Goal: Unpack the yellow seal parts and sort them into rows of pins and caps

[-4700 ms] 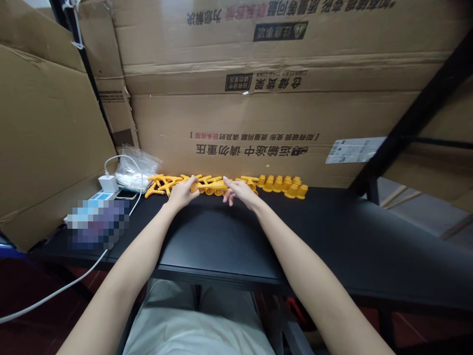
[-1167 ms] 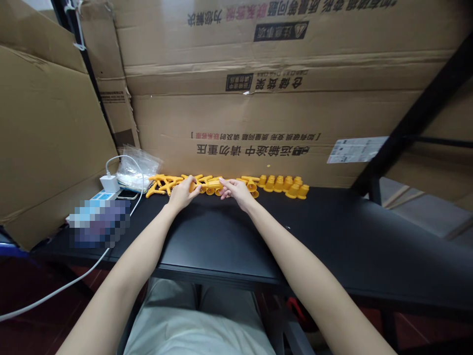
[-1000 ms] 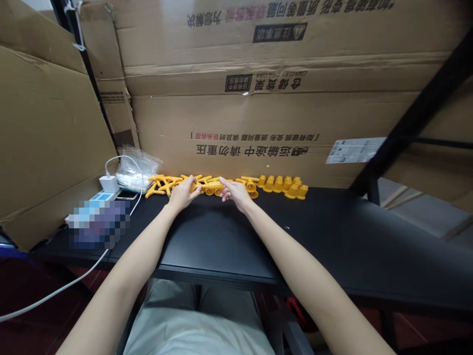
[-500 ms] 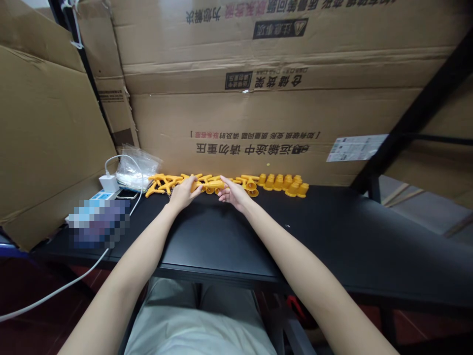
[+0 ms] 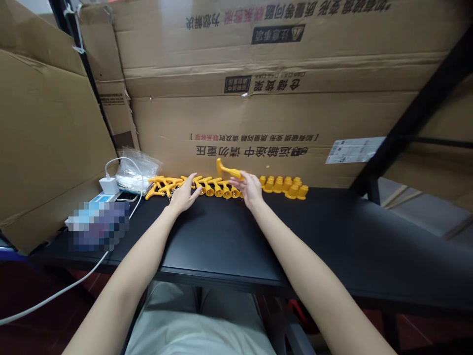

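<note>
My right hand (image 5: pixel 252 191) grips one end of a yellow T-shaped handle (image 5: pixel 228 171), raised in front of the cardboard with its crossbar pointing left. My left hand (image 5: pixel 181 198) holds nothing; its thumb and fingers are apart, near the row's left part. Behind and between my hands runs a row of yellow T-handled pieces with flared cups (image 5: pixel 218 191), their round openings facing me. Loose yellow branching handles (image 5: pixel 159 184) lie left of my left hand, some with small dark chain-like bits. Separate yellow cups (image 5: pixel 278 184) stand on the right. My right hand hides part of the row.
A cardboard sheet (image 5: pixel 221 113) rises behind the black table (image 5: pixel 221 236). On the left are a plastic bag (image 5: pixel 135 170), a white charger (image 5: pixel 109 186) on a power strip, a phone (image 5: pixel 126 197) and a white cable (image 5: pixel 88 271). A black post (image 5: pixel 414 106) slants on the right.
My right hand has moved right and up, carrying the yellow T-shaped handle away from my left hand. My left hand has let go of it and spread its fingers. The row behind shows more.
</note>
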`<action>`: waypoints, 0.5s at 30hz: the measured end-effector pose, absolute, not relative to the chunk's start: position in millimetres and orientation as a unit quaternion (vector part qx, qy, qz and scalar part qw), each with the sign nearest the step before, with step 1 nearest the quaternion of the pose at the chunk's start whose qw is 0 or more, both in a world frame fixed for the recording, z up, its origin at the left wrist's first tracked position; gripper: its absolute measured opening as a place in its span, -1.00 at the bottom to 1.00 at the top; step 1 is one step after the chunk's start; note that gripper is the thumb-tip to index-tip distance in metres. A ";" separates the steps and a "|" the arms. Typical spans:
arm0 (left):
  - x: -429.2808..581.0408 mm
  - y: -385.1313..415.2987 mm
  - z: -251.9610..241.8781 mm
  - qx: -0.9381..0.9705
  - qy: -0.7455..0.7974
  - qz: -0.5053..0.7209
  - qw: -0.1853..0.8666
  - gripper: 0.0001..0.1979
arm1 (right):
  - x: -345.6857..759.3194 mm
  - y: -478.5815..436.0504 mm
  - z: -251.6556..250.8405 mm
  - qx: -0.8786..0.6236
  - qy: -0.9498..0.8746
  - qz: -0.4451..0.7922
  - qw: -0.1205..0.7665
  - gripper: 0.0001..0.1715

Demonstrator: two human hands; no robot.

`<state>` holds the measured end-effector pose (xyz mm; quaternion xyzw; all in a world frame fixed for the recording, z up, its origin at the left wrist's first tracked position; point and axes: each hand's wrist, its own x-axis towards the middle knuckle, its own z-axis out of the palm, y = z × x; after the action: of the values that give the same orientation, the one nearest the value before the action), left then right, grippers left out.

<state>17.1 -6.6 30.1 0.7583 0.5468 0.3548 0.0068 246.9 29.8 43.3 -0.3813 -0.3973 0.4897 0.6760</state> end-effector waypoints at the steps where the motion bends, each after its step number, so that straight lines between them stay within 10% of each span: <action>1: 17.2 -6.7 30.0 0.758 0.549 0.352 0.011 -0.44 | 252.2 34.0 41.1 -0.382 -0.413 0.439 0.701 -0.61; 5: 19.1 -6.9 28.7 0.768 0.537 0.348 0.017 -0.47 | 268.5 44.2 26.1 -0.450 -0.496 0.250 0.700 -0.49; 15: 19.1 -5.9 27.6 0.771 0.533 0.348 0.015 -0.52 | 278.4 48.5 -8.4 -0.597 -0.705 -0.112 0.365 -0.59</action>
<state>19.1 -5.9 27.6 0.7711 0.5330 0.3480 0.0147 278.4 48.5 -8.4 -0.5973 -0.7053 -0.1122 0.3650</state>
